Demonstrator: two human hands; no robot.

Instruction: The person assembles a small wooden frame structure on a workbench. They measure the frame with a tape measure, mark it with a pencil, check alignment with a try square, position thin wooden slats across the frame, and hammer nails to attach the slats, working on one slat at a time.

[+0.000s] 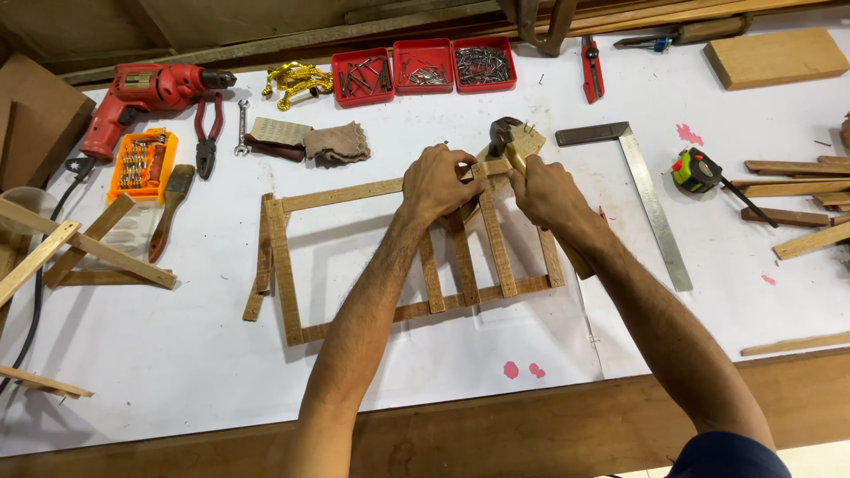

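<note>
A flat wooden frame (285, 265) made of thin slats lies on the white work surface, with several upright slats (498, 252) across its right half. My left hand (436, 181) presses down on the frame's top rail near those slats, fingers curled. My right hand (547, 190) grips a wooden-handled hammer (503, 134); its dark head is over the top rail, close to my left fingers. The handle runs back under my right wrist. Whether a nail sits under my left fingers is hidden.
Three red trays of nails (423, 64) stand at the back. A red drill (146, 93), pliers (208, 133), orange bit case (142, 164) and brush (170, 208) lie left. A steel square (651, 199), tape measure (695, 170) and loose slats (797, 190) lie right.
</note>
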